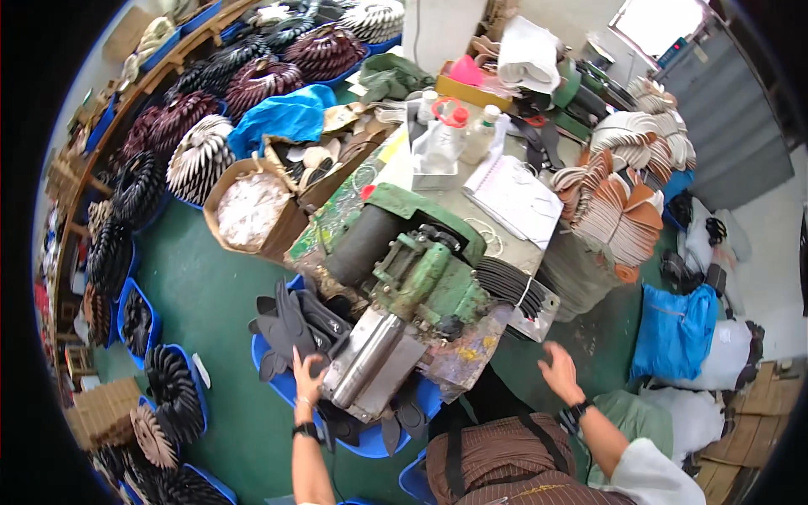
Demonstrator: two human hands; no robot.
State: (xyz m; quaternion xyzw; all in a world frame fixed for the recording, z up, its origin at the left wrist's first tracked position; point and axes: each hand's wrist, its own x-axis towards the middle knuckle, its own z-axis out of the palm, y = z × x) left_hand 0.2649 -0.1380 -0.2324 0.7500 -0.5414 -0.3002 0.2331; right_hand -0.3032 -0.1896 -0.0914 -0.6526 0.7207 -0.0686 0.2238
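A green machine (429,278) with a shiny metal roller (368,358) stands on the worktable. My left hand (309,380) is beside the roller's left end, over a blue basin (370,444) of dark grey shoe insoles (295,324). Its index finger points up along the insoles and its thumb is apart; I see nothing held, though whether the fingertips touch an insole I cannot tell. My right hand (560,374) hangs off the table's right corner, fingers apart, with nothing in it. Nearest to it lies a tied stack of dark insoles (511,286) on the table.
Bottles (446,139) and an open notebook (513,198) lie behind the machine. Bundles of tan and white insoles (619,215) stand at the right. A carton (252,210) with pale pieces stands left. Blue bins of soles line the left side; a blue bag (673,332) sits right.
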